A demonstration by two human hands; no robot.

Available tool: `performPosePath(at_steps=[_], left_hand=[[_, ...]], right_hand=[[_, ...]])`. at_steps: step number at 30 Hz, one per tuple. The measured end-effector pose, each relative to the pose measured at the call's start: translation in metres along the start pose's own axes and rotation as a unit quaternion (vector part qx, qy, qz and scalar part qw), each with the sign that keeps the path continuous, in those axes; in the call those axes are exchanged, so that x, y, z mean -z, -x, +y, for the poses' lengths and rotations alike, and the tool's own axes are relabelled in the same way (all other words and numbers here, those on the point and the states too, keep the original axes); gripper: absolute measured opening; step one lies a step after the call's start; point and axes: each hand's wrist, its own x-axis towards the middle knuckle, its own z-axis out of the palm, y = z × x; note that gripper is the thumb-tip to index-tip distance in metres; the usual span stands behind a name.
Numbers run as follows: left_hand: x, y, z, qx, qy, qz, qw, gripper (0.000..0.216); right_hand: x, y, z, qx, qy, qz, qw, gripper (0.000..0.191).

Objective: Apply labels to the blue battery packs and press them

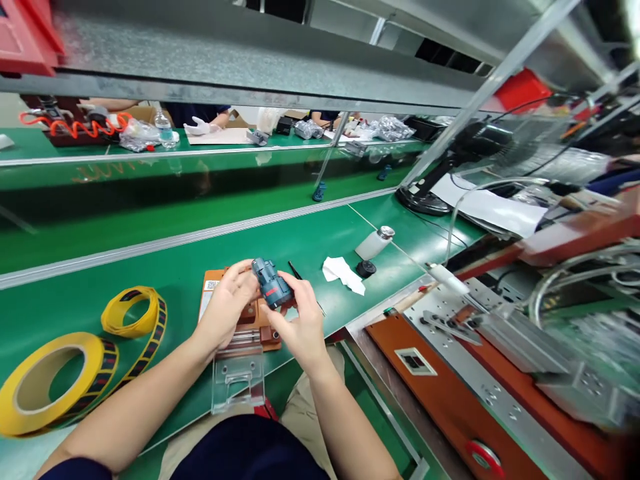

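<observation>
A small blue-grey plastic device [273, 283] with a red stripe is held up between my two hands. My left hand [229, 300] closes its fingertips on the device's upper left end. On the other side, my right hand [304, 320] grips the lower right end between thumb and fingers. Beneath the hands sits an orange-brown fixture [270, 338] with metal rods, partly hidden by them. A clear plastic plate [239, 380] projects from its near side, and a label with a printed code shows at its left. Just right of the device lies a thin black tool [294, 269].
Two rolls of yellow label tape [65, 400] lie at left. A white bottle with a metal cap [374, 243], a white tissue [344, 273] and a round black part [366, 269] are at right. A machine [480, 353] flanks my right; co-workers' hands show across the line.
</observation>
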Motion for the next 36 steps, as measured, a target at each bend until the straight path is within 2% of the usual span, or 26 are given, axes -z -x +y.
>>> performPosePath(at_steps=[4,10,12,15,17,19,20,22,23,24,26,27,30,33,35,36], left_hand=[[-0.02,0.014,-0.002,0.085,0.046,-0.05,0.994,0.066],[-0.053,0.015,-0.004,0.079,0.038,-0.042,0.995,0.05],[-0.068,0.017,-0.003,0.101,0.018,-0.051,0.993,0.05],[-0.092,0.021,-0.003,0.178,-0.021,-0.088,0.98,0.057],[-0.111,0.017,-0.006,0.235,-0.051,-0.119,0.963,0.061],[-0.135,0.009,-0.011,0.274,-0.078,-0.152,0.946,0.062],[-0.149,0.005,-0.014,0.283,-0.09,-0.167,0.94,0.061],[-0.177,0.002,-0.019,0.291,-0.113,-0.201,0.929,0.061],[-0.19,0.002,-0.021,0.29,-0.128,-0.22,0.922,0.062],[-0.203,0.002,-0.023,0.285,-0.149,-0.244,0.915,0.063],[-0.226,0.003,-0.031,0.253,-0.209,-0.302,0.895,0.066],[-0.238,0.003,-0.036,0.219,-0.242,-0.333,0.885,0.068],[-0.277,0.004,-0.056,0.067,-0.315,-0.423,0.847,0.072],[-0.32,0.01,-0.074,-0.096,-0.34,-0.499,0.791,0.06],[-0.346,0.016,-0.083,-0.177,-0.345,-0.525,0.758,0.052],[-0.359,0.02,-0.086,-0.205,-0.346,-0.535,0.744,0.049]], right_hand=[[0.014,0.008,0.003,0.06,0.028,0.026,0.997,0.055],[0.034,0.02,0.01,0.144,0.122,0.055,0.98,0.068],[0.044,0.027,0.01,0.144,0.15,0.071,0.976,0.069],[0.067,0.043,0.01,0.112,0.195,0.076,0.971,0.065],[0.095,0.055,0.011,0.098,0.228,0.065,0.967,0.065],[0.137,0.073,0.012,0.091,0.241,0.079,0.963,0.071],[0.163,0.086,0.01,0.085,0.246,0.106,0.96,0.069],[0.222,0.12,0.004,0.061,0.275,0.19,0.941,0.045],[0.254,0.139,0.001,0.027,0.308,0.252,0.917,0.026],[0.286,0.158,-0.002,-0.009,0.343,0.302,0.889,0.016],[0.347,0.19,-0.004,-0.073,0.416,0.365,0.83,0.016],[0.374,0.201,-0.003,-0.105,0.443,0.363,0.813,0.015],[0.434,0.215,0.005,-0.196,0.469,0.249,0.824,0.026],[0.457,0.209,0.013,-0.251,0.477,0.127,0.833,0.027],[0.457,0.207,0.015,-0.256,0.486,0.119,0.827,0.025],[0.453,0.209,0.015,-0.246,0.488,0.145,0.825,0.025]])
